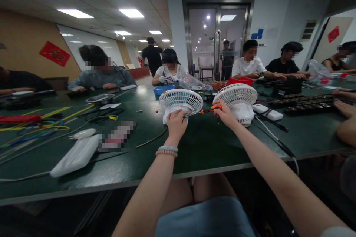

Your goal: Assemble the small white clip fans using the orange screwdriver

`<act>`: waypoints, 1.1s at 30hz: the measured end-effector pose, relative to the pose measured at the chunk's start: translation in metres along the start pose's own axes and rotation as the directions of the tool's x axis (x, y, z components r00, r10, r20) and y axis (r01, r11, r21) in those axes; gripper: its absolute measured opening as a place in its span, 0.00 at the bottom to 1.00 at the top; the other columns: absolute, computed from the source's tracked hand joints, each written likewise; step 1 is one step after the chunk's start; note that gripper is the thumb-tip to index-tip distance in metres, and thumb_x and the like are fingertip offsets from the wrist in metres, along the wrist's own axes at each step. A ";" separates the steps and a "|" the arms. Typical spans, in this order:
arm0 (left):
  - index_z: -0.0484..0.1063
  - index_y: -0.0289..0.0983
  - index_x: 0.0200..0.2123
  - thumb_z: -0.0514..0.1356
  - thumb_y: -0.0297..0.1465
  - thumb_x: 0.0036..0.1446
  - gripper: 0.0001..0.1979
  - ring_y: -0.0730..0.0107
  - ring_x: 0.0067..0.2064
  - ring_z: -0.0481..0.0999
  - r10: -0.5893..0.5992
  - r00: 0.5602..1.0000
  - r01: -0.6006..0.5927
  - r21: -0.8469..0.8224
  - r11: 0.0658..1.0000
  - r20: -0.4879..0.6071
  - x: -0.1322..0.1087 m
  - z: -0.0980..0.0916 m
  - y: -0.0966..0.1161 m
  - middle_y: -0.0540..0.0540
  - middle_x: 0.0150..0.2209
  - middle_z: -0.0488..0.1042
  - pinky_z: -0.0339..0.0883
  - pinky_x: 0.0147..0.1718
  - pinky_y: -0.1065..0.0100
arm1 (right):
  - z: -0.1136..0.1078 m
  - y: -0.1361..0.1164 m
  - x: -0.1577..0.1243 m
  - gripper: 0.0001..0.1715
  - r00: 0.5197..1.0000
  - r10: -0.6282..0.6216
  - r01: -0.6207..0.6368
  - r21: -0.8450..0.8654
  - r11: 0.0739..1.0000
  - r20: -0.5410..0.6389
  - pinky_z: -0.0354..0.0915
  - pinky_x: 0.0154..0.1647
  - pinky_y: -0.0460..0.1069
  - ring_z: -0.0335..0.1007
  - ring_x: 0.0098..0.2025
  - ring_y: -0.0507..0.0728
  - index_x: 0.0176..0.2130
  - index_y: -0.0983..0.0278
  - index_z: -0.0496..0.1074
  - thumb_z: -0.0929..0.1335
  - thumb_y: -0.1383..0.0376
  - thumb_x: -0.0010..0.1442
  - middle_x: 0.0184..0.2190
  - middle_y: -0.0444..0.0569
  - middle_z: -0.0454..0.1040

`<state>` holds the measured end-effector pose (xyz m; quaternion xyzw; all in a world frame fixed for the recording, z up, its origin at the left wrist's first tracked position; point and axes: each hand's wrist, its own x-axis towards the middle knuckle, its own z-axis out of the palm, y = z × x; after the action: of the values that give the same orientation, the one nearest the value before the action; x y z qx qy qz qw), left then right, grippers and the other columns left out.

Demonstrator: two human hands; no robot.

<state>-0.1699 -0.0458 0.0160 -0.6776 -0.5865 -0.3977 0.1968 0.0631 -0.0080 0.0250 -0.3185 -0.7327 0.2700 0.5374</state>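
Observation:
My left hand [176, 122] grips the base of a small white desk fan [180, 100] with a teal hub, which stands on the dark green table [211, 144]. My right hand [224, 113] is closed around an orange-handled screwdriver [210, 110], whose tip points left toward that fan's base. A second white fan [238, 96] stands just behind and to the right of my right hand. A bead bracelet sits on my left wrist.
A white flat device [76, 155] and cables lie at the left. A white power strip [267, 112] and its cord run at the right. A blue bin [162, 89], a red bin [241, 80] and a metal bowl [100, 99] stand farther back. Several people sit around the table.

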 end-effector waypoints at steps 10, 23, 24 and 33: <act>0.72 0.44 0.41 0.56 0.29 0.52 0.12 0.63 0.51 0.67 0.002 1.000 -0.002 0.009 1.000 0.001 -0.001 -0.001 0.002 0.46 0.45 0.72 0.52 0.52 0.57 | 0.001 0.004 0.001 0.14 1.000 0.006 -0.006 0.043 0.999 -0.003 0.56 0.23 0.45 0.58 0.17 0.49 0.34 0.61 0.60 0.60 0.52 0.58 0.14 0.36 0.61; 0.72 0.44 0.41 0.55 0.29 0.52 0.12 0.63 0.51 0.67 0.024 1.000 -0.024 0.014 1.000 -0.014 0.000 -0.001 0.000 0.45 0.44 0.73 0.52 0.51 0.57 | 0.003 0.008 0.004 0.13 0.998 0.020 -0.017 0.047 0.999 -0.059 0.55 0.22 0.45 0.57 0.19 0.49 0.38 0.61 0.62 0.58 0.54 0.60 0.17 0.37 0.58; 0.72 0.44 0.40 0.55 0.28 0.52 0.12 0.63 0.51 0.67 0.022 1.000 -0.022 0.014 1.000 -0.014 0.000 -0.001 0.001 0.45 0.44 0.73 0.52 0.51 0.57 | 0.003 0.008 0.004 0.13 0.998 0.033 -0.029 0.071 0.997 -0.048 0.54 0.20 0.45 0.56 0.18 0.49 0.37 0.60 0.62 0.59 0.54 0.59 0.17 0.37 0.57; 0.72 0.44 0.40 0.54 0.28 0.52 0.12 0.62 0.51 0.67 0.022 1.000 -0.021 0.011 1.000 -0.015 -0.001 -0.001 0.001 0.45 0.44 0.72 0.52 0.51 0.57 | 0.005 0.014 0.004 0.09 0.999 0.044 -0.041 0.255 0.966 -0.005 0.53 0.18 0.44 0.53 0.17 0.48 0.39 0.59 0.60 0.59 0.61 0.57 0.17 0.36 0.55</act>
<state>-0.1691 -0.0474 0.0163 -0.6798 -0.5798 -0.3975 0.2091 0.0598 0.0038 0.0162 -0.2641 -0.6820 0.3715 0.5720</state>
